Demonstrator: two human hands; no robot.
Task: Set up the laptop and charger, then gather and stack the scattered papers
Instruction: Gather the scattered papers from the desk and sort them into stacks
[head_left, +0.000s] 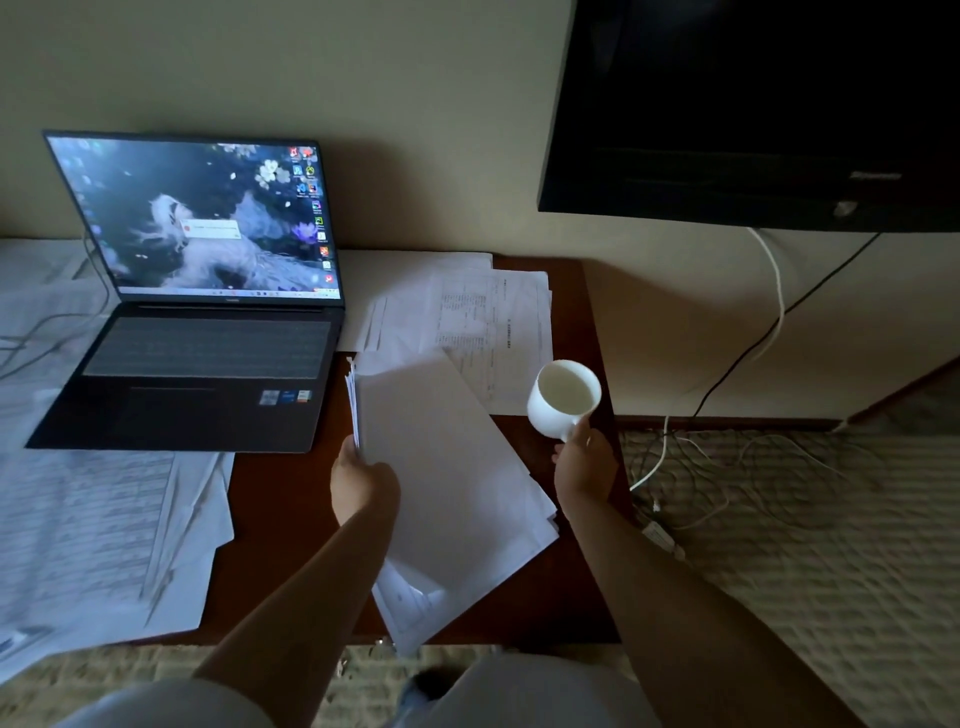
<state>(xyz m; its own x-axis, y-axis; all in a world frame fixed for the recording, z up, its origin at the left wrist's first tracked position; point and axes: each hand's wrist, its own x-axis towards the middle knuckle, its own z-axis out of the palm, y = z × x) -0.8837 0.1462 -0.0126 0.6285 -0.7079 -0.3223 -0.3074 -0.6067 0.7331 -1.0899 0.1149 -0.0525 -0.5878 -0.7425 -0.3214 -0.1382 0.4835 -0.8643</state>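
An open laptop (202, 312) with a lit screen stands on the dark wooden table (280, 519), left of centre. A cable (62, 322) runs off its left side over the papers. My left hand (363, 480) grips a thick stack of white papers (447, 478) by its left edge, lifted at a slant above the table. My right hand (584, 460) holds a white mug (563, 397) by the handle, raised over the table's right edge. More printed sheets (483, 317) lie spread behind the stack. Other sheets (98, 525) cover the table's left side.
A black television (753, 109) hangs on the wall at upper right. White and black cables (769, 332) drop from it to a tangle on the carpet (779, 545) right of the table. The table's front edge is near my knees.
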